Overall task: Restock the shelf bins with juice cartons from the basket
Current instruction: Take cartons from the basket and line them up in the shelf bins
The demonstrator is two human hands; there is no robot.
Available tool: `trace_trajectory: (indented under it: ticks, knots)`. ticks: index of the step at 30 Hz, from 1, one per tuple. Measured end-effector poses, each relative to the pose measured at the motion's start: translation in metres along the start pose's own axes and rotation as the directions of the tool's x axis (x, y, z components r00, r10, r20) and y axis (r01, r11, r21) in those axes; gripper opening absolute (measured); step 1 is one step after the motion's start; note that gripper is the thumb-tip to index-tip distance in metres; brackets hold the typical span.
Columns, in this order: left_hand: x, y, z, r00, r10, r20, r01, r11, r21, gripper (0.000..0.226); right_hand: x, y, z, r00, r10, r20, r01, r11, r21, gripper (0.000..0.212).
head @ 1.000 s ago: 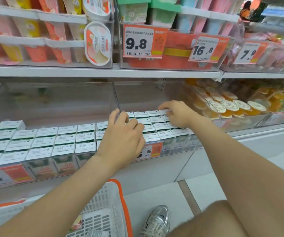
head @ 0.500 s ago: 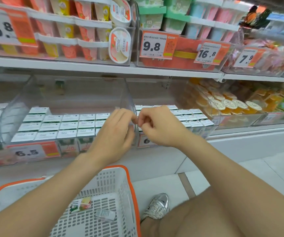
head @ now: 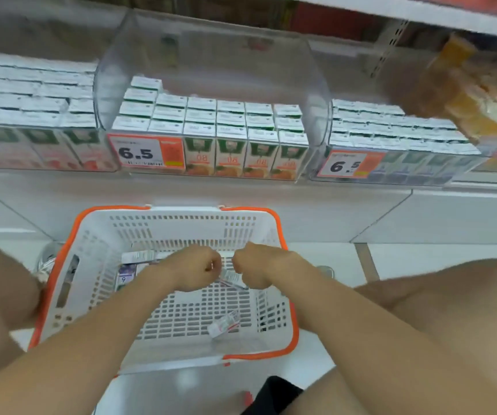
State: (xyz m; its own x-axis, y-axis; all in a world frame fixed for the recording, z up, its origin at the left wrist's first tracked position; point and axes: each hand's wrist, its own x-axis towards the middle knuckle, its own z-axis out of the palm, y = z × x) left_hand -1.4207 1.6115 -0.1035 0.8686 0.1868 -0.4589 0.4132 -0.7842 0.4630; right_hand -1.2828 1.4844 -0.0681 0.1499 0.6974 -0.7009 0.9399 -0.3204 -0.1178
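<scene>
Both hands are down inside the basket, nearly knuckle to knuckle. The left hand (head: 195, 269) is curled into a fist with its back to me, and so is the right hand (head: 256, 266). On either side the grip is tight and narrow, with no fingers spread. A strip of clear wrapper (head: 231, 278) with red print shows in the gap between the fists and runs under the right one. The fingertips are tucked out of sight, so I can't tell which grip has it pinched, or whether either does.

The basket (head: 181, 224) is white plastic mesh with an orange rim, and it sits on the floor (head: 346, 256) right against the foot of the shelving. Two juice cartons lie on their sides at its far left. One carton (head: 138, 256) shows a white top, and a purplish carton (head: 126, 275) is just beside it. A crumpled clear wrapper (head: 224, 324) lies apart, near the front.

Up on the shelf, the middle bin (head: 211, 55) is clear plastic, with orange cartons (head: 230, 157) packed upright in rows toward its front. A 6.5 price tag (head: 145, 154) is fixed at its front left. The left bin's pink cartons (head: 46, 145) stand tightly packed. The right bin (head: 406, 163) holds bluish cartons behind its own tag (head: 346, 164).
</scene>
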Motion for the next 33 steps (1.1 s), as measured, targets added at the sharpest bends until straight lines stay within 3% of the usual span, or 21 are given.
trace_trajectory:
  ticks: [3,8,11,15,20,24,26,29,33]
  knots:
    - [0.013,-0.018,0.042,0.993,-0.043,0.111,0.045,0.999,-0.016,0.012,0.03,0.007,0.036,0.997,0.057,0.045,-0.057,0.998,0.011,0.012]
    - [0.034,-0.038,0.1,0.972,-0.142,0.188,0.131,0.989,0.068,0.008,0.07,0.025,0.07,0.984,0.178,0.011,-0.178,0.977,0.119,0.015]
    - [0.046,-0.042,0.126,0.969,-0.15,0.195,0.138,0.988,0.074,0.021,0.09,0.032,0.084,0.979,0.202,-0.038,-0.191,0.963,0.189,0.035]
    - [0.059,-0.041,0.156,0.973,-0.134,0.186,0.124,0.99,0.064,0.03,0.113,0.033,0.106,0.979,0.181,-0.091,-0.151,0.952,0.265,0.043]
    - [0.067,-0.038,0.183,0.948,-0.153,0.281,0.134,0.987,0.085,0.045,0.133,0.021,0.128,0.979,0.174,-0.11,-0.147,0.965,0.218,0.07]
    - [0.065,-0.044,0.19,0.938,-0.171,0.303,0.179,0.984,0.002,0.029,0.143,0.019,0.131,0.968,0.232,-0.091,-0.194,0.931,0.31,0.069]
    - [0.061,-0.05,0.184,0.932,-0.218,0.29,0.259,0.96,-0.11,0.031,0.143,0.023,0.13,0.959,0.271,-0.081,-0.195,0.841,0.504,0.051]
    - [0.052,-0.065,0.165,0.908,-0.343,0.241,0.414,0.824,-0.386,0.032,0.142,0.03,0.121,0.944,0.328,-0.041,-0.168,0.582,0.796,0.03]
    - [0.034,-0.077,0.123,0.866,-0.453,0.212,0.475,0.612,-0.633,0.044,0.133,0.034,0.106,0.958,0.288,-0.005,-0.11,0.381,0.918,0.038]
